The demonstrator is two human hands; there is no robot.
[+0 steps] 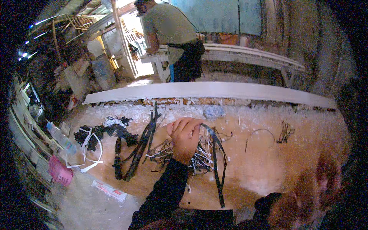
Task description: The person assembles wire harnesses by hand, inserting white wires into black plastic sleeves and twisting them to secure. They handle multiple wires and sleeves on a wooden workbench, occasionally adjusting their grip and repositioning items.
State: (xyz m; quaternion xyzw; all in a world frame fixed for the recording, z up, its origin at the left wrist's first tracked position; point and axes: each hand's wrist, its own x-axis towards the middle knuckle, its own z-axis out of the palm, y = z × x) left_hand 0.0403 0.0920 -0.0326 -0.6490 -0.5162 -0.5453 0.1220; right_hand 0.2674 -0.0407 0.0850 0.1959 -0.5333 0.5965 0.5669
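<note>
My left hand (185,138) is closed over the middle of the work surface, its fingers curled around one end of a black strap (215,161). From the fingers the strap bends over and runs toward the near edge. Under and beside that hand lies a tangle of black and white cords (201,163), partly hidden by it. Left of the hand is a bundle of long black strips (142,147), with a short black roll (118,159) beside it. My right hand (306,195) is at the lower right, smeared by motion, so its fingers cannot be read.
Black cord bunches (90,136), a white strap loop (92,165), a plastic bottle (61,138), a pink packet (60,170) and a white-red packet (109,191) lie left. Small cord wisps (285,133) lie right. A white raised ledge (211,91) bounds the far side; beyond, a person (172,27) leans on a bench.
</note>
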